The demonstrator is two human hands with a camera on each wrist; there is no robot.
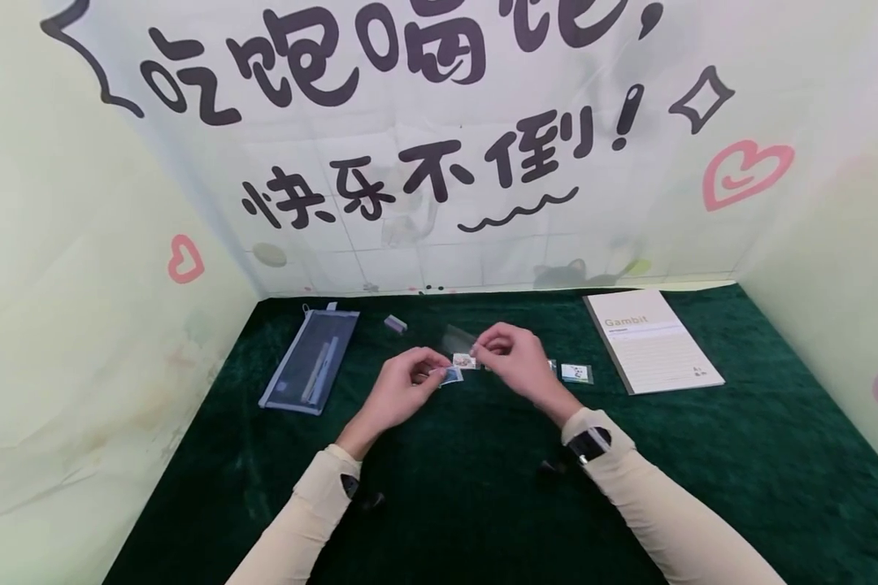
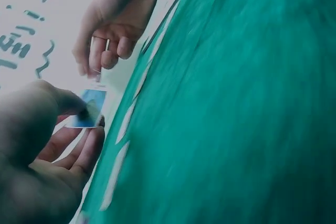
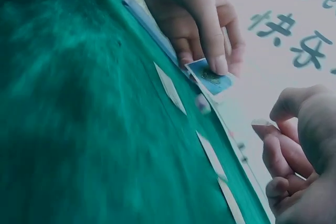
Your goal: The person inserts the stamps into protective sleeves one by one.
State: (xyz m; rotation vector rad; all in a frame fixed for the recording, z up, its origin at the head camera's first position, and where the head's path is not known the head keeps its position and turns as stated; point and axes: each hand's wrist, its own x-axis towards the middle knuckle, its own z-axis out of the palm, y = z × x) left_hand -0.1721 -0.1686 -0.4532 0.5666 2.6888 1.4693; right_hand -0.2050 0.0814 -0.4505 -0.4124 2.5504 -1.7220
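Note:
My left hand [image 1: 406, 386] pinches a small stamp-like card [image 2: 90, 107] with a blue picture and a white border between thumb and fingers. In the right wrist view the thumb lies on the blue face of this card [image 3: 210, 77]. My right hand [image 1: 515, 357], a little to the right, pinches a thin clear plastic sleeve [image 1: 457, 339] by its edge. Between the hands, another small picture card [image 1: 464, 361] with a white border lies on the cloth. Right of it, a card in a clear sleeve [image 1: 576, 374] lies flat; one more beside it is mostly hidden behind my right hand.
A bluish mesh zip pouch [image 1: 300, 357] with slim items inside lies at the left. Behind my left hand is a small pale purple block [image 1: 395, 324]. A notebook [image 1: 654, 345] marked Gambit lies at the right. Dark green cloth [image 1: 468, 487] covers the table up to a printed backdrop [image 1: 380, 252].

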